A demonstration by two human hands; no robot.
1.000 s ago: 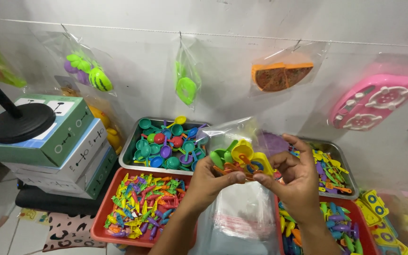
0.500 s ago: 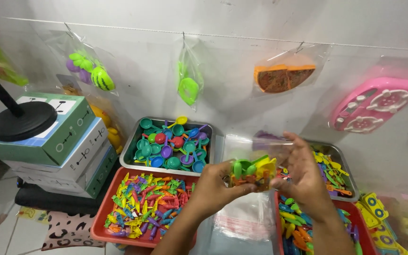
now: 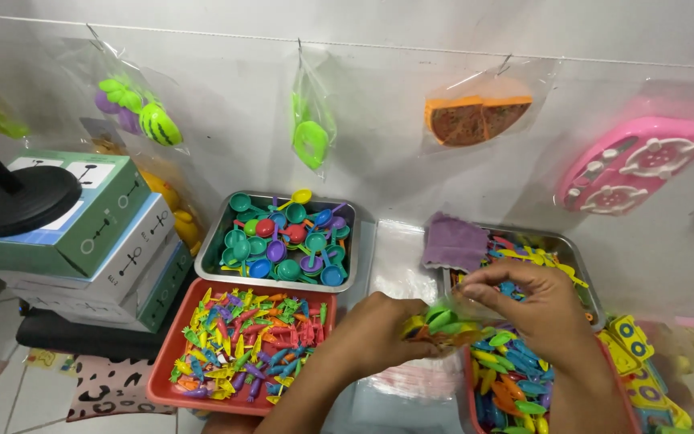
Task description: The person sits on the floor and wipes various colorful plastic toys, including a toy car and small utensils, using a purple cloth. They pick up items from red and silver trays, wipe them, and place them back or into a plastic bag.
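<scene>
Seen from the head camera, looking down over a crowded worktop (image 3: 387,249), two bare hands meet at the lower centre of the frame around a small clear bag of bright plastic toy pieces (image 3: 442,325). The left hand (image 3: 375,336) comes in from below and left, its fingers curled around the bag's left end; the right hand (image 3: 533,309) arches over from the right, its fingertips pinching the bag's upper right edge. Both hands are closed on the bag, and neither is free. The bag lies between them, touching both, with its long axis running roughly left to right, held above a flat stack of clear plastic bags (image 3: 415,374) rather than resting on it. The bag's mouth cannot be made out. Just under the right hand sits a red tray of mixed coloured pieces (image 3: 504,394), with a steel tray of similar pieces (image 3: 556,245) behind it and a purple cloth (image 3: 453,241) draped on its left rim. To the left of the left hand is another red tray of small arrow-like pieces (image 3: 238,345), and beyond that a steel tray of toy spoons (image 3: 287,241). Bagged toys hang on a wire along the white wall (image 3: 379,153), and stacked boxes (image 3: 82,241) stand at far left.
</scene>
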